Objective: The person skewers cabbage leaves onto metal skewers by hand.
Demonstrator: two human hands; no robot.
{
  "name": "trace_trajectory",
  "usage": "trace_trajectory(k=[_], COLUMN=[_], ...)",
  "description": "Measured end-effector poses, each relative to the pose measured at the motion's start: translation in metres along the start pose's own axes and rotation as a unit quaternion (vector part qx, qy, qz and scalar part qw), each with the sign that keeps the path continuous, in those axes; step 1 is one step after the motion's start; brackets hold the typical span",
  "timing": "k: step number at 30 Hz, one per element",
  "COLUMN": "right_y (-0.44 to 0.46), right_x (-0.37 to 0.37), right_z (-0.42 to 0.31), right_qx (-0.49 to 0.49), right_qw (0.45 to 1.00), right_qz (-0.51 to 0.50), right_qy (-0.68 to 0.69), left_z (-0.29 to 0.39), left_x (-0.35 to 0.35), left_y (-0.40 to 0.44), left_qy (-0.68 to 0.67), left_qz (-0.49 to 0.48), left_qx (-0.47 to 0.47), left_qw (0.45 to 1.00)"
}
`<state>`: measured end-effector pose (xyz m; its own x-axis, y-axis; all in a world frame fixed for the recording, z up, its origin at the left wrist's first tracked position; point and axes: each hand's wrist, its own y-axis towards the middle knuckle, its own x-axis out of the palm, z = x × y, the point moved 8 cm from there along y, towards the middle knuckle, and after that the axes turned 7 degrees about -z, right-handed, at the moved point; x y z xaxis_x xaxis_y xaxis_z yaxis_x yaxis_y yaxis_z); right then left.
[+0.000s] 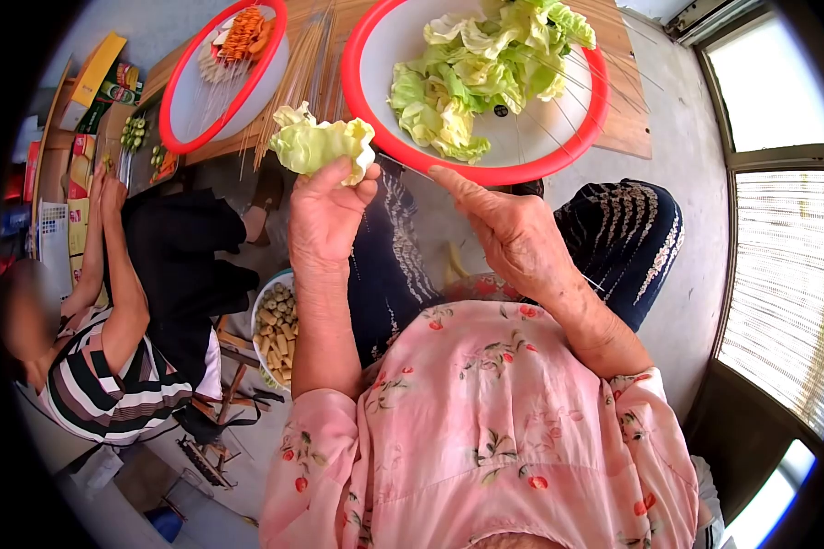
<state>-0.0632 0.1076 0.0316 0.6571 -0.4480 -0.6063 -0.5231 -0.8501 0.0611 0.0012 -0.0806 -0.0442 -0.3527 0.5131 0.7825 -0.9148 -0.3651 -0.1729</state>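
My left hand (325, 215) pinches a pale green lettuce leaf (316, 145) between thumb and fingers, just off the near left side of a red-rimmed white basin (558, 169). My right hand (513, 229) is closed around a thin skewer (403, 165), its index finger stretched along it toward the leaf. The skewer's other end shows below my right wrist. Whether its tip has pierced the leaf I cannot make out. Inside the basin lies a heap of lettuce (485, 78), with several thin skewers leaning across it and over the rim.
A second red-rimmed basin (178, 137) holds orange pieces on skewers. Bundled bare skewers (302, 69) lie on the wooden table (627, 119). A bowl of cut pieces (275, 339) stands low at left. Another person (124, 311) sits there, hands raised near small green items.
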Motion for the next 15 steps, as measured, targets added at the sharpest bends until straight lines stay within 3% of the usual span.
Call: trace_trajectory(k=[15], right_y=[0.002], right_x=[0.012], right_z=[0.006], right_qx=[0.013], right_qw=[0.999], right_qz=[-0.044], right_qy=[0.002], left_z=[-0.001], left_x=[-0.002], left_y=[0.002], left_qy=[-0.005], left_qz=[0.009], left_qx=[-0.007], left_qw=[1.0])
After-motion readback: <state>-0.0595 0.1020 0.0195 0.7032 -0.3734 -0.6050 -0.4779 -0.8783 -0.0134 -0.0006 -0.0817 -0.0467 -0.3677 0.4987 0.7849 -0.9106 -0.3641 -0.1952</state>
